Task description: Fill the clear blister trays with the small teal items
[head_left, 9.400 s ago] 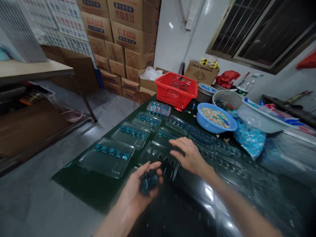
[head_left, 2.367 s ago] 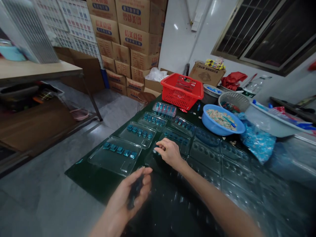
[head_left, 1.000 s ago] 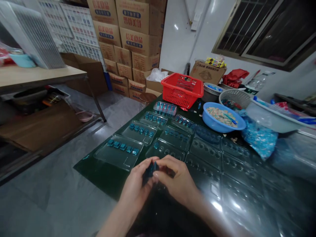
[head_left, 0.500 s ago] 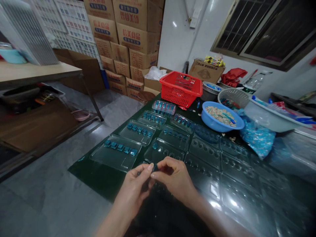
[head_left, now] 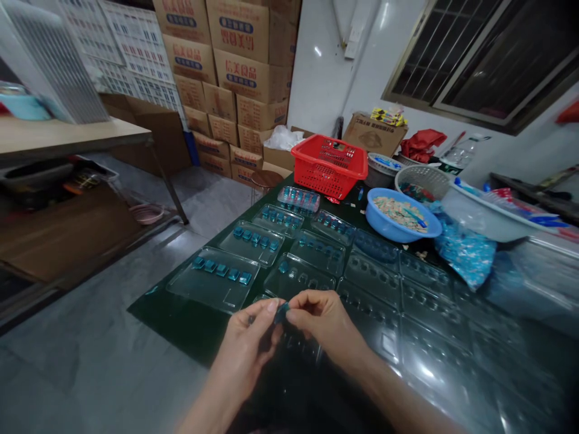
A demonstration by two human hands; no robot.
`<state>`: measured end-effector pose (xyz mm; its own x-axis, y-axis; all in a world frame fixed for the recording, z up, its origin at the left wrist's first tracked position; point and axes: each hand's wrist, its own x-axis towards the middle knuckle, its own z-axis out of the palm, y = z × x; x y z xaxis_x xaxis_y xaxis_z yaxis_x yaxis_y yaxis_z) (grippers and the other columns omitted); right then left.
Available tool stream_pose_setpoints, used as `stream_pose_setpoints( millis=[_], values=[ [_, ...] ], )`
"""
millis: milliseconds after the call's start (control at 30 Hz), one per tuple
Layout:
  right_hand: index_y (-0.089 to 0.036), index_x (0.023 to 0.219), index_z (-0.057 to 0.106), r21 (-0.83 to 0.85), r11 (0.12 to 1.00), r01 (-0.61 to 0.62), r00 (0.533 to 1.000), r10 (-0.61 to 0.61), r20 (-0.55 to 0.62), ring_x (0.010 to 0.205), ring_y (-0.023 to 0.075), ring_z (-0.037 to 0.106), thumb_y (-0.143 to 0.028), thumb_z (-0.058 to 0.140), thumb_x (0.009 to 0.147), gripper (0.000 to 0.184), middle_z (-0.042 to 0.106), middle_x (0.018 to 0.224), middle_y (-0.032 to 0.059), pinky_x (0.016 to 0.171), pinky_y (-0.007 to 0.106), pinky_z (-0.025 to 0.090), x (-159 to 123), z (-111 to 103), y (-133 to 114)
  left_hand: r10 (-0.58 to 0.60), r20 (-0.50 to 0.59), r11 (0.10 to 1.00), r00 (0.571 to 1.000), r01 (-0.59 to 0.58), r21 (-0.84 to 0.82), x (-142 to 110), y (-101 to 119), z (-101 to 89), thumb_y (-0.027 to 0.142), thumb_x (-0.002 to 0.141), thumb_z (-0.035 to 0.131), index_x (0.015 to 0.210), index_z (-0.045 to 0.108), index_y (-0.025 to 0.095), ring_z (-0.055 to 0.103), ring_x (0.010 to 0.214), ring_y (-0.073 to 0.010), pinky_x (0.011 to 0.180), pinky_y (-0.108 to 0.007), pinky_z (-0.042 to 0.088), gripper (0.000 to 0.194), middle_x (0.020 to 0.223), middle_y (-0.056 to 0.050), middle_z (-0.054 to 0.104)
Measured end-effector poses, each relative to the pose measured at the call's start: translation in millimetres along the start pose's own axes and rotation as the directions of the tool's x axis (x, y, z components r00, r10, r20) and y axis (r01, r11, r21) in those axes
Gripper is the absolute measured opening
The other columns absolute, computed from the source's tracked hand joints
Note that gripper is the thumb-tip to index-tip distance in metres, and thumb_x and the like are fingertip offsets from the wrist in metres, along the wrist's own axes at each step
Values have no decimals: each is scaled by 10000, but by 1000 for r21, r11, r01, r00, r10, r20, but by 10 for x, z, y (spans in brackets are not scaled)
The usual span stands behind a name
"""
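Observation:
Between my two hands is a small dark teal piece [head_left: 281,312], partly hidden by the fingers. My left hand [head_left: 254,337] pinches it from the left. My right hand [head_left: 322,322] has thumb and forefinger closed at its right edge. Just beyond the hands lies a clear plastic tray [head_left: 275,282] with one blue-teal piece [head_left: 283,266] in its first hollow. To the left, another clear tray [head_left: 199,288] carries a row of several blue-teal square pieces [head_left: 221,270]. Farther back, more trays [head_left: 246,250] hold similar pieces.
Clear trays with hollows [head_left: 429,337] cover the dark green table [head_left: 167,322] on the right. At the back stand a red basket [head_left: 330,172], a blue basin [head_left: 386,229] of small pale pieces and a bag of blue bits [head_left: 465,253]. Cartons [head_left: 244,75] are stacked behind.
The teal piece shows more between my fingertips, and my right thumb and forefinger have shifted slightly to the right. The view has tilted a little. The trays look unchanged.

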<state>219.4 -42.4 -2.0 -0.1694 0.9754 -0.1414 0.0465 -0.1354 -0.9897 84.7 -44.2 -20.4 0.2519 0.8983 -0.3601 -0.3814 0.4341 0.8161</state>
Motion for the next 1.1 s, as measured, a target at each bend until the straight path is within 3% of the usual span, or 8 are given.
stream_pose_setpoints(
  millis=[200,333,467,567,700,900,967,1100],
  values=[
    [-119,676,579,-160,985,65,993,-80,-88,521,62,422,-179,539,695,75,493,568,-31,485,169,333,-34,5,29,15,-18,999,1000,-14,45,-49,-88,-41,352,710,557,870,600,155,354,438,-52,357,-158,183,257,494,28,436],
    [-122,674,578,-209,974,91,988,-114,-101,521,66,422,-175,517,695,83,499,568,-29,478,167,330,-30,27,83,15,-48,998,999,-12,67,-54,-94,-37,331,686,591,768,561,169,337,427,-45,368,-153,187,184,486,43,427],
    [-129,642,555,-216,972,87,990,-109,-91,506,60,405,-151,501,676,67,482,560,-33,463,162,313,-25,44,120,-8,51,1000,999,9,-7,-71,-79,-20,314,721,557,649,474,166,298,412,-37,371,-161,132,185,469,49,401],
    [-134,621,525,-209,975,73,990,-96,-103,487,55,384,-143,491,660,53,458,543,-41,445,157,298,-18,38,113,-57,139,995,989,68,-71,-73,-99,-34,305,755,516,693,489,161,319,442,-41,381,-159,124,158,503,38,406],
    [-140,602,506,-160,987,24,996,-37,-80,459,44,354,-137,480,646,52,420,510,-58,421,148,267,-29,4,108,-132,196,978,972,160,-134,-49,-139,-69,281,753,522,687,502,144,331,444,-38,376,-152,134,153,513,32,398],
    [-156,630,478,107,980,-167,983,158,91,383,39,254,-151,454,649,32,339,444,-85,359,157,198,-48,-71,200,-219,143,905,965,255,-340,-22,-154,-82,235,709,574,716,516,150,331,404,-27,343,-141,155,103,524,36,407],
    [-157,631,479,107,976,-189,978,177,110,379,41,255,-152,453,653,35,340,445,-85,358,160,206,-47,-89,221,-218,148,907,965,256,-334,-10,-161,-88,252,703,581,694,509,151,314,386,-20,335,-140,146,124,504,43,395],
    [-149,711,541,-160,987,5,997,-17,-72,484,59,403,-176,491,697,58,455,557,-48,454,169,321,-83,-76,190,-143,104,962,984,163,-217,28,-170,-88,299,708,576,683,503,158,273,365,-19,331,-143,123,161,455,62,354]
  ],
)
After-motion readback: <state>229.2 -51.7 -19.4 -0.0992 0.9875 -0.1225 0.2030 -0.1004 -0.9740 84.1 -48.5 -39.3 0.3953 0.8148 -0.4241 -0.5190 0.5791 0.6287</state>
